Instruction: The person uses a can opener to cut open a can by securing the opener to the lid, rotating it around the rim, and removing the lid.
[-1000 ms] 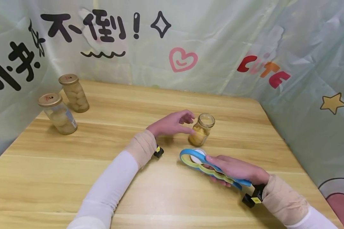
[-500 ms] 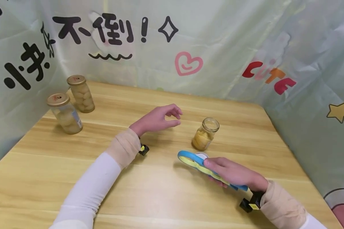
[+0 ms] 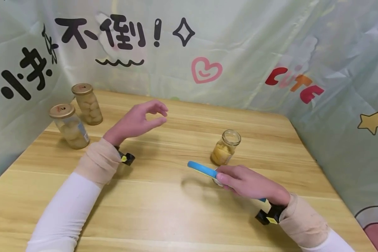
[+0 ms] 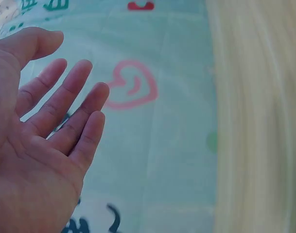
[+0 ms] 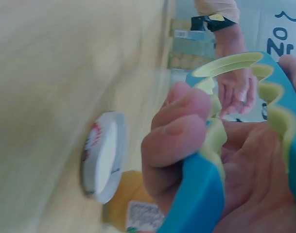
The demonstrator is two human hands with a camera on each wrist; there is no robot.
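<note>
My right hand grips a blue jar opener with a scalloped pale-yellow lining, held above the table on its edge. Just under it lies a loose jar lid, partly covered by the hand in the head view. Behind that hand an uncapped glass jar with yellow fruit stands upright. My left hand hovers empty over the table's left half, fingers loosely bent and thumb apart. Nearest to it are two capped jars of pale round fruit, a rear jar and a front jar.
The wooden table meets a pale printed cloth at the back and on both sides. Black wrist cameras sit on both wrists, the left camera and the right camera.
My left hand has moved away from the uncapped jar, leftward toward the capped jars. My right hand keeps the jar opener, which has turned from its open face to its edge.
</note>
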